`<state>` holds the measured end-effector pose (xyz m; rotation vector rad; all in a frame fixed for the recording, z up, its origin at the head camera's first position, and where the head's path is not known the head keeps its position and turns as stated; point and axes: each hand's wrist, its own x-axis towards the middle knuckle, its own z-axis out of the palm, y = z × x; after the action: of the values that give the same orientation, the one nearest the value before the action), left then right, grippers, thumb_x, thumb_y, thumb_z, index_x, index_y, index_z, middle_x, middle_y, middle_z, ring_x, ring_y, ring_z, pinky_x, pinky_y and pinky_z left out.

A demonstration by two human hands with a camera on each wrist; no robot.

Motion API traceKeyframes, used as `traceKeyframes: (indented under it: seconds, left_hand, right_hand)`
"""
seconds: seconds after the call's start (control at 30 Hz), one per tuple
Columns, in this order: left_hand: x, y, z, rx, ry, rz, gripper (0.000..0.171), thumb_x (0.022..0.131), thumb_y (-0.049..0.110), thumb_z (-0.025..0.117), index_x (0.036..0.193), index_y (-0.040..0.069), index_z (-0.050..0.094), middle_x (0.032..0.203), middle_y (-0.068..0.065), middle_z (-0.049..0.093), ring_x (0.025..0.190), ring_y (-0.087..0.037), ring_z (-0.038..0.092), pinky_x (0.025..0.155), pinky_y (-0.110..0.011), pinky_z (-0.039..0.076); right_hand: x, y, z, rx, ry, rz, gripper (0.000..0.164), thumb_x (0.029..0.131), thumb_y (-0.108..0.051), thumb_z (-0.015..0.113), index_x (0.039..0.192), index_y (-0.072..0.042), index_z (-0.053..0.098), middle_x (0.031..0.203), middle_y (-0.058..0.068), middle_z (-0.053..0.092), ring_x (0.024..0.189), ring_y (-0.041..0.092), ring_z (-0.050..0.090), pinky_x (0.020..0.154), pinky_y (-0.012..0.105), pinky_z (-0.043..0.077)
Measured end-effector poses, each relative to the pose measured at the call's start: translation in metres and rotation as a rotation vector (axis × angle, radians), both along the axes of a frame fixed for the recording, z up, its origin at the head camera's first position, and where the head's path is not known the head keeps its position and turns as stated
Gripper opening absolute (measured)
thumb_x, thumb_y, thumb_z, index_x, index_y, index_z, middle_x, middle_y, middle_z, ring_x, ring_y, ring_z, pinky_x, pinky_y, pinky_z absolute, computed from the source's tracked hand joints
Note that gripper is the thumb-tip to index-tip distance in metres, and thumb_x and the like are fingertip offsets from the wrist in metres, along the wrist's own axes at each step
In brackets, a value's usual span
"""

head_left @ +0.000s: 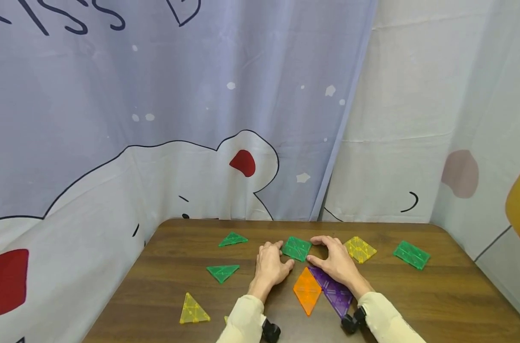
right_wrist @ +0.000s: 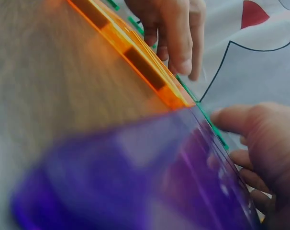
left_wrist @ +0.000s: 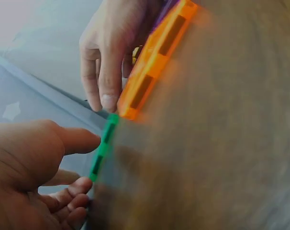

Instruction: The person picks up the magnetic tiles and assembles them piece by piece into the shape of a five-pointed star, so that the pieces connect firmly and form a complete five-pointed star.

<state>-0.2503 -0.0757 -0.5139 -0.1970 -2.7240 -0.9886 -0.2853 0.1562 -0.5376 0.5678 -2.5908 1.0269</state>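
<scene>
A green translucent square tile (head_left: 296, 248) lies on the table between the two hands. My left hand (head_left: 269, 267) is at its left side, thumb and fingers spread apart around the near-left edge. From the right, my right hand (head_left: 335, 259) reaches in, index fingertip and thumb right at the tile's right edge. In the left wrist view the green tile (left_wrist: 104, 146) shows edge-on beside the left thumb. Just nearer lies an orange diamond tile (head_left: 308, 291). A purple triangle tile (head_left: 338, 296) lies beside it, partly under the right forearm in the head view.
Left of the hands lie two green triangle tiles (head_left: 233, 239) and a yellow triangle tile (head_left: 194, 309). A yellow square tile (head_left: 360, 249) sits right of the right hand, with a green rectangular tile (head_left: 412, 255) farther right. Printed curtains (head_left: 200, 181) hang behind the wooden table (head_left: 157, 281).
</scene>
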Motion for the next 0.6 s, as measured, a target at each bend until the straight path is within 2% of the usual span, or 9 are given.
traceKeyframes:
  seconds: [0.07, 0.3, 0.43, 0.6]
  left_hand:
    - [0.001, -0.004, 0.004, 0.030, 0.008, -0.010, 0.068, 0.089, 0.022, 0.093, 0.146, -0.006, 0.068, 0.111, -0.015, 0.071, 0.109, -0.035, 0.062, 0.102, -0.053, 0.054]
    - [0.002, -0.018, 0.019, 0.116, 0.047, 0.007, 0.071, 0.090, 0.020, 0.094, 0.149, -0.005, 0.065, 0.137, -0.026, 0.067, 0.126, -0.045, 0.062, 0.113, -0.056, 0.053]
    - [0.003, -0.027, 0.026, 0.133, 0.084, 0.026, 0.073, 0.089, 0.021, 0.094, 0.151, -0.004, 0.064, 0.142, -0.028, 0.065, 0.132, -0.048, 0.060, 0.115, -0.059, 0.052]
    - [0.007, -0.046, 0.034, 0.133, 0.095, 0.061, 0.073, 0.090, 0.021, 0.093, 0.153, -0.002, 0.063, 0.144, -0.028, 0.064, 0.136, -0.049, 0.058, 0.116, -0.061, 0.050]
  right_hand:
    - [0.000, 0.001, 0.002, -0.040, -0.035, 0.015, 0.056, 0.094, -0.029, 0.093, 0.142, -0.009, 0.071, 0.135, 0.009, 0.076, 0.128, 0.036, 0.065, 0.112, 0.061, 0.050]
    - [0.005, -0.001, 0.014, -0.138, -0.057, 0.046, 0.072, 0.097, -0.031, 0.091, 0.156, -0.007, 0.059, 0.152, 0.017, 0.067, 0.141, 0.041, 0.063, 0.116, 0.065, 0.049]
    - [0.009, -0.008, 0.024, -0.163, -0.064, 0.058, 0.077, 0.096, -0.035, 0.091, 0.160, -0.009, 0.056, 0.156, 0.015, 0.064, 0.144, 0.042, 0.061, 0.117, 0.065, 0.049]
    - [0.008, -0.019, 0.035, -0.195, -0.068, 0.084, 0.077, 0.097, -0.032, 0.090, 0.161, -0.010, 0.054, 0.158, 0.015, 0.063, 0.144, 0.042, 0.059, 0.117, 0.064, 0.049]
